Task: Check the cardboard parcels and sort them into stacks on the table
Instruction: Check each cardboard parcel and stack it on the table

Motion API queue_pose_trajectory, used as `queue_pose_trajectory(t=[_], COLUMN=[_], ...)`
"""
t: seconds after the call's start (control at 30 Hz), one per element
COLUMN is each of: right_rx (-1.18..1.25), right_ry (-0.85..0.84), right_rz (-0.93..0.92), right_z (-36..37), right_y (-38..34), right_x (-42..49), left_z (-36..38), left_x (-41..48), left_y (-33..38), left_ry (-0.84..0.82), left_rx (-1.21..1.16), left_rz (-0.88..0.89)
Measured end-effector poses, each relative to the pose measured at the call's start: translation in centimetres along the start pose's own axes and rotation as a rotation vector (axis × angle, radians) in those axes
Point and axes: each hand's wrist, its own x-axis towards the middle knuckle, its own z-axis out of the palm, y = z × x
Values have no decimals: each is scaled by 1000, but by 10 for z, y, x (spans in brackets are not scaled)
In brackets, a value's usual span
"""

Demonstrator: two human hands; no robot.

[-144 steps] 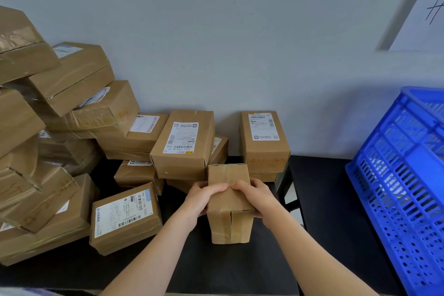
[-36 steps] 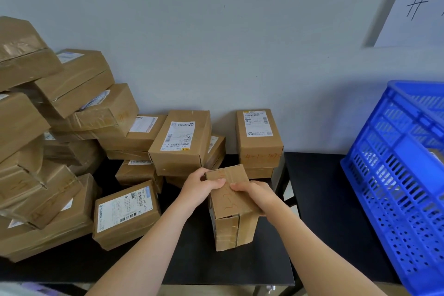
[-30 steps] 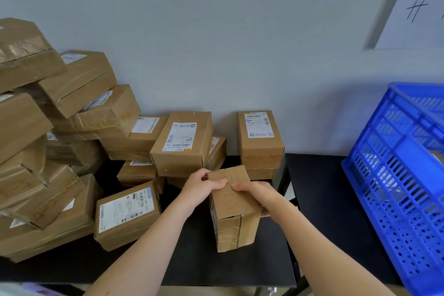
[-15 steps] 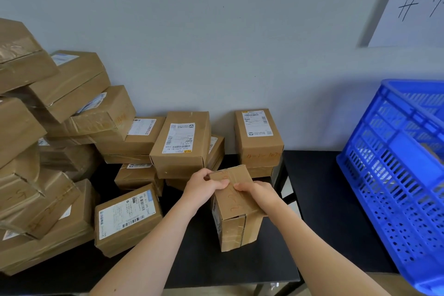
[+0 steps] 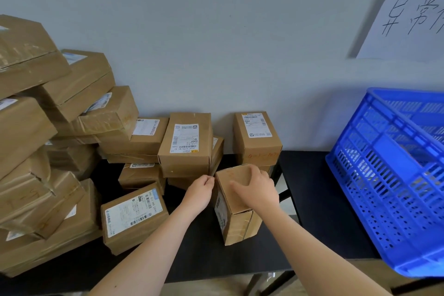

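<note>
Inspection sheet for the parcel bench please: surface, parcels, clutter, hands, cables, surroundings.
Surface: black table, bare strip in front; a second black top to the right across a gap.
Job's things: upright parcel stands on end at centre; labelled parcel lies flat to its left; loose pile of parcels at left, more against the wall.
Clutter: blue crate at right.
Hands: right hand grips the upright parcel's top; left hand at its upper left edge, grip unclear.
Cables: nothing seen.
Surroundings: grey wall; handwritten paper sign upper right.
</note>
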Motion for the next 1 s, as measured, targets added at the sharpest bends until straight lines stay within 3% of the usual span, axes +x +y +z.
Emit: queue_pose_trajectory(t=[0.13, 0.3, 0.7, 0.8, 1.0], right_rx=[-157, -184, -257, -192, 206], right_ry=[-75, -98, -30, -12, 18], right_rz=[19, 58, 11, 26, 161], right_z=[5, 1, 4, -2, -30], right_y=[-11, -11, -3, 1, 9], right_x=[-8, -12, -32, -35, -38], left_z=[-4, -2, 5, 3, -2], left_x=[-4, -14, -34, -40, -44], left_y=[-4, -11, -16, -21, -11], left_ry=[13, 32, 91, 108, 175], left_rx=[-20, -32, -94, -93, -90], left_rz=[-3, -10, 10, 5, 99])
